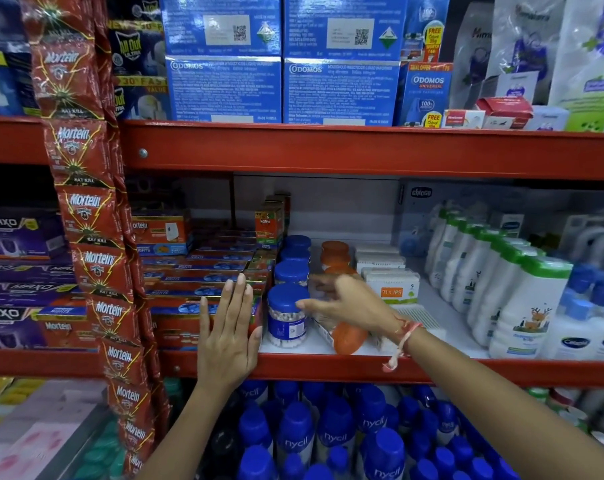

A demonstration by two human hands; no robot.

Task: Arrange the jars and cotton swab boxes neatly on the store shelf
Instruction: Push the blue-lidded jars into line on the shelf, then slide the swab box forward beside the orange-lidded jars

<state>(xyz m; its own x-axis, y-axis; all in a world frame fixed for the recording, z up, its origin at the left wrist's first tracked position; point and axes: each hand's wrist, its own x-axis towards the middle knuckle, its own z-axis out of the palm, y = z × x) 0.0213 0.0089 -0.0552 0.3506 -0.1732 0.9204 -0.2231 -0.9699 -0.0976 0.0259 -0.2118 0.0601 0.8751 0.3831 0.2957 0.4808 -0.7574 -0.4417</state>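
A row of blue-lidded clear jars of cotton swabs runs front to back on the middle shelf, the nearest jar [286, 317] at the front edge. To its right an orange-lidded jar [349, 337] lies tipped on its side, and more orange-lidded jars [335, 254] stand behind. Clear cotton swab boxes [392, 284] are stacked to the right. My left hand [228, 327] rests flat and open against the red boxes left of the jars. My right hand [345, 306] reaches over the tipped jar, fingers spread, a fingertip touching the nearest blue lid.
Stacked red and blue Mortein boxes [203, 282] fill the shelf's left side. White bottles with green caps [501, 289] crowd the right. A hanging strip of red sachets [96, 237] drapes at left. The red shelf rail [328, 367] fronts the shelf; blue-capped bottles [328, 434] stand below.
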